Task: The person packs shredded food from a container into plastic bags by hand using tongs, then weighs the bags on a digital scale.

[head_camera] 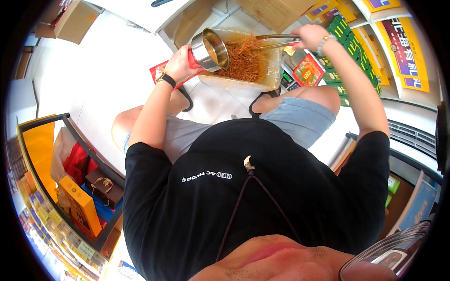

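My left hand [180,65], with a watch on the wrist, grips a red packaging pouch [159,70] together with a shiny metal cylinder, apparently a wide-mouth funnel [201,52]. The cylinder is tilted, its mouth facing a box lined with clear plastic [269,75]. Inside the box lies reddish-brown shredded food [239,66]. Metal tongs [276,36] are held in my right hand [311,38], which has a beaded bracelet at the wrist. A clump of shreds [250,43] is at the tips of the tongs, above the heap.
Right of the box, a filled red pouch [309,70] lies by a digital scale [289,82]. Stacked green boxes [346,52] stand beyond, beside shelves with yellow packages [404,52]. A display case [88,151] with gift boxes is at left. A cardboard box [77,23] sits at upper left.
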A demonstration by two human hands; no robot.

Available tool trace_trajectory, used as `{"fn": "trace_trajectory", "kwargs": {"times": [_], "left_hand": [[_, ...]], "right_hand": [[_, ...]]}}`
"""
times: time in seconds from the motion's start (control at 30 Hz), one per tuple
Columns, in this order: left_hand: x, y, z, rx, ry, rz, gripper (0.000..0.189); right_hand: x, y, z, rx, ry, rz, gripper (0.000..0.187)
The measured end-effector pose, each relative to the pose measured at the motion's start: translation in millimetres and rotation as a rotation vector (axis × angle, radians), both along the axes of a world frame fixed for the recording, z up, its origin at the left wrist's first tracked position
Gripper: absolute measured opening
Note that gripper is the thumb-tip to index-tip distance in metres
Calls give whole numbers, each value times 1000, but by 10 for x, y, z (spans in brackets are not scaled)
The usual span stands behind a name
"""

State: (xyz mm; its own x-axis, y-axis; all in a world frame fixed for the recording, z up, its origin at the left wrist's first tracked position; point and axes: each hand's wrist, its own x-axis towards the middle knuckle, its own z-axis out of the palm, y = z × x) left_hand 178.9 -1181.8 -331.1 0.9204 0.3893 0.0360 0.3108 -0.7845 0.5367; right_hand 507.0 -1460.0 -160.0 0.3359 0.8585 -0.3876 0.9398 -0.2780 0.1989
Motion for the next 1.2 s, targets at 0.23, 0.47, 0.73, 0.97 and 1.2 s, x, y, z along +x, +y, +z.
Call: {"fn": "trace_trajectory", "kwargs": {"times": [0.23, 0.47, 0.73, 0.97, 1.2], "left_hand": [[-55, 38, -80, 11, -28, 20, 82], [-29, 60, -62, 32, -15, 16, 84], [-51, 123, -142, 83, -37, -38, 83], [-14, 43, -91, 3, 70, -41, 79], [70, -58, -98, -6, -14, -95, 78]], "right_hand": [[-179, 265, -1230, -289, 44, -139, 56], [-308, 369, -2107, -285, 96, -210, 56], [-72, 326, -1606, -187, 77, -114, 51], [142, -120, -414, 29, 128, -49, 51], [-109, 46, 211, 168, 267, 105, 50]]}}
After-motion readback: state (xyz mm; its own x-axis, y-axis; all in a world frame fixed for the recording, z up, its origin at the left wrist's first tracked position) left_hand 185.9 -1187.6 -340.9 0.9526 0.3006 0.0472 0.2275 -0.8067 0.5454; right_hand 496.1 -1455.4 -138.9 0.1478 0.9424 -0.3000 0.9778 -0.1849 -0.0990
